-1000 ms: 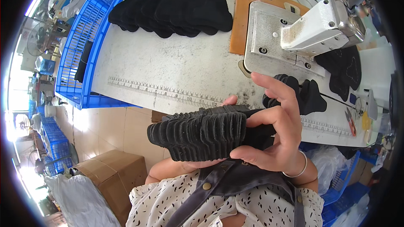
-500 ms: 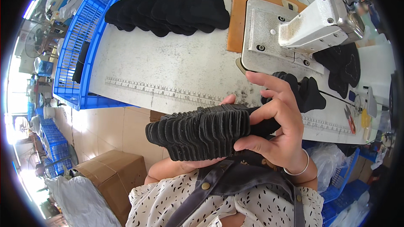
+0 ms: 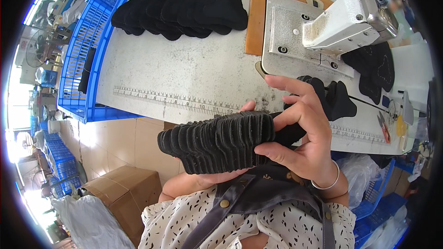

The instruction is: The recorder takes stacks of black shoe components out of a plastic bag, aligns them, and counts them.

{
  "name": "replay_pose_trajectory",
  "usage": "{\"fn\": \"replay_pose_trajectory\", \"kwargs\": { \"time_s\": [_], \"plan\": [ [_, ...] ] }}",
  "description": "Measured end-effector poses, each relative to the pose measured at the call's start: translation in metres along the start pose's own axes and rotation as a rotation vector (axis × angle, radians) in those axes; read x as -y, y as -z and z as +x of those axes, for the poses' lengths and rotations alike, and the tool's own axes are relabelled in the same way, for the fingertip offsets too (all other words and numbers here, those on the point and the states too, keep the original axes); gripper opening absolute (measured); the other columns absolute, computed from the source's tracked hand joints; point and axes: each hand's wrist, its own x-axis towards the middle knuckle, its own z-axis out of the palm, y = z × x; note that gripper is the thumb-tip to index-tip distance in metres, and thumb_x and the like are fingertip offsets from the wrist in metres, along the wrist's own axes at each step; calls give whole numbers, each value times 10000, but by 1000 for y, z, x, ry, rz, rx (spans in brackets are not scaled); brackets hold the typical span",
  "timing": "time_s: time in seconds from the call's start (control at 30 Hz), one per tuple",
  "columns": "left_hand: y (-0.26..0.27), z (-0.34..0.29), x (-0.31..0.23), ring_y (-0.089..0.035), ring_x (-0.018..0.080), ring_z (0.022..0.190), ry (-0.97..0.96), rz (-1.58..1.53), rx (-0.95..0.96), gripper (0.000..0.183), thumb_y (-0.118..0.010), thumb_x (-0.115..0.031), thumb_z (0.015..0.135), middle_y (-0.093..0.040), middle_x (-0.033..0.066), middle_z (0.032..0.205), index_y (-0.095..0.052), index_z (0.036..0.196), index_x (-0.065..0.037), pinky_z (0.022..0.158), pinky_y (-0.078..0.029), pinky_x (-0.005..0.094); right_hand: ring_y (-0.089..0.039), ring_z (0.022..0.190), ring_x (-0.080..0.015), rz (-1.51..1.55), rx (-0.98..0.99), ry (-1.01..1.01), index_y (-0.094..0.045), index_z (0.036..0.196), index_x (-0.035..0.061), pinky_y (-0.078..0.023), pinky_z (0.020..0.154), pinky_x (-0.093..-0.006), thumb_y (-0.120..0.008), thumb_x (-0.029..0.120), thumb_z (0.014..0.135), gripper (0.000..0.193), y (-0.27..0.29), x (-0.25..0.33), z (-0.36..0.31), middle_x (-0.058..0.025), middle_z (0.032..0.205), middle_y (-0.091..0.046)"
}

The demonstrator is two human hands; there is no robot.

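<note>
A thick stack of black fabric pieces (image 3: 214,143), edges toward me, rests in my left hand (image 3: 226,176), which supports it from below and behind; only part of that hand shows. My right hand (image 3: 307,133), with a white bangle at the wrist, pinches the stack's right end between thumb and forefinger, its other fingers raised. Beyond my right hand, more black pieces (image 3: 339,99) stand bunched on the worktable (image 3: 175,69). A fanned row of black fabric pieces (image 3: 184,11) lies at the table's far side.
A white sewing machine (image 3: 337,27) stands at the far right, with stitched black pieces (image 3: 371,71) beside it. Red-handled scissors (image 3: 384,128) lie at the right. A blue basket (image 3: 76,74) adjoins the table's left side. Below it are a cardboard box (image 3: 122,193) and a plastic bag (image 3: 94,221).
Both hands keep hold of the stack, almost in the same place. The view has shifted slightly, so the table and sewing machine appear a little farther left.
</note>
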Motion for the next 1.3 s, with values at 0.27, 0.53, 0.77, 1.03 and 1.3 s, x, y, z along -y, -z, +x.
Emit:
{"fn": "replay_pose_trajectory", "kwargs": {
  "time_s": [0.27, 0.53, 0.77, 1.03, 1.3],
  "plan": [
    [3, 1, 13, -406, 208, 1313, -53, -431, 65, 803, -646, -67, 864, -376, 71, 1439, -169, 1501, -173, 1125, -319, 389, -492, 1160, -310, 14, 12, -7, -615, 824, 32, -408, 897, -368, -829, 223, 701, 312, 1, 0, 0, -213, 1285, -496],
    [3, -1, 13, -449, 219, 1283, 1, -453, 37, 651, -532, -163, 935, -428, 84, 1397, -193, 1488, -228, 1090, -388, 364, -503, 1145, -301, 26, 11, -2, -623, 817, 26, -424, 855, -347, -828, 214, 702, 301, 1, 0, 0, -209, 1296, -493],
    [2, 8, 10, -500, 238, 1243, 228, -1246, 58, 480, -436, -256, 998, -479, 97, 1355, -300, 1458, -260, 1062, -447, 346, -506, 1140, -291, 50, 8, 6, -628, 806, 26, -424, 853, -337, -822, 194, 709, 274, 1, 1, -1, -204, 1302, -499],
    [1, 1, 7, -481, 239, 1262, -10, -296, 25, 500, -460, -213, 990, -469, 100, 1367, -297, 1460, -266, 1063, -438, 347, -506, 1138, -290, 40, 14, 7, -624, 808, 30, -422, 870, -345, -819, 186, 710, 268, 2, 1, -1, -201, 1303, -503],
    [5, 4, 12, -462, 248, 1277, 74, -750, 23, 522, -486, -252, 981, -427, 102, 1404, -284, 1462, -264, 1084, -413, 364, -539, 1081, -302, -2, -69, 42, -609, 832, 23, -437, 874, -363, -741, 50, 716, 178, -5, 4, -3, -217, 1266, -530]
  ]
}}
